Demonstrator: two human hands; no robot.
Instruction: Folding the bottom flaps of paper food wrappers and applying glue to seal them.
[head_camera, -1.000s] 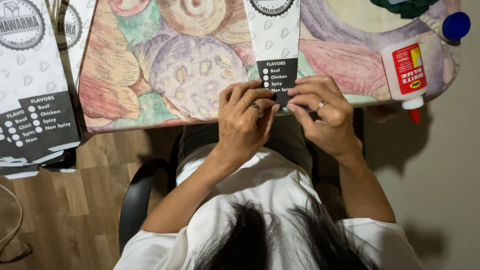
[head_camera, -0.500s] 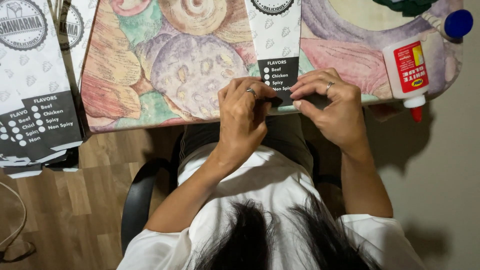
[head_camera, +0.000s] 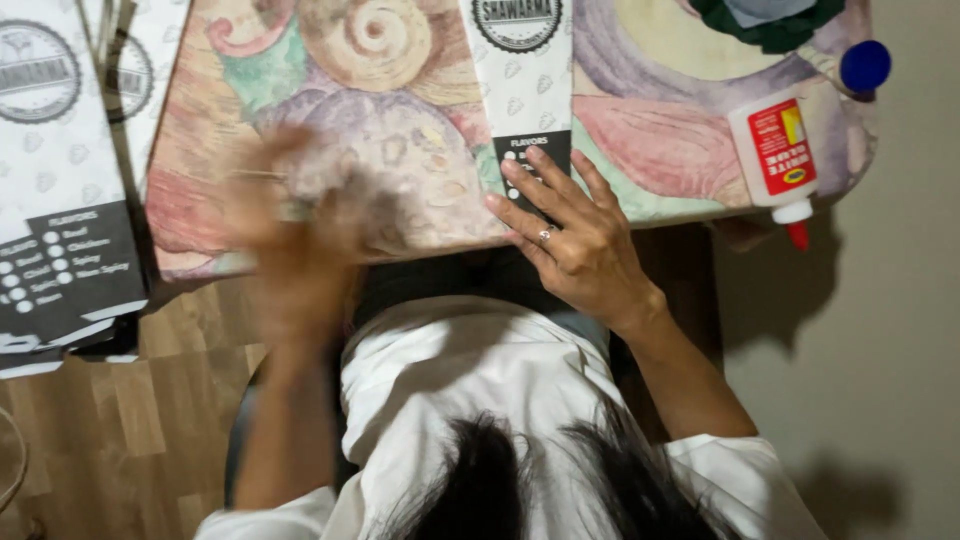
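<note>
Head view, looking down on a seated person at the near edge of a table (head_camera: 420, 110) covered in a painted pattern of shells and leaves. Right hand (head_camera: 575, 235) lies flat, fingers spread, pressing the lower end of a long white paper sleeve (head_camera: 520, 90) that runs up the tabletop from the edge; the fingertips cover part of the sleeve's black printed panel, and a ring shows on one finger. Left hand (head_camera: 300, 230) is a motion blur over the table's near edge, left of the sleeve and apart from it (whether it is open, closed or holding anything cannot be told). Stack of matching white sleeves (head_camera: 65, 200) with black panels lies at the far left, overhanging the table's left edge. White glue bottle (head_camera: 775, 150) with a red label and red tip lies on its side near the table's right edge, well apart from the right hand; a blue cap (head_camera: 865, 65) sits just beyond it at the corner. Dark green item (head_camera: 765, 20) is cut off by the top of the frame. Person's dark hair and white shirt fill the lower foreground, hiding the lap; wooden floor shows at lower left.
</note>
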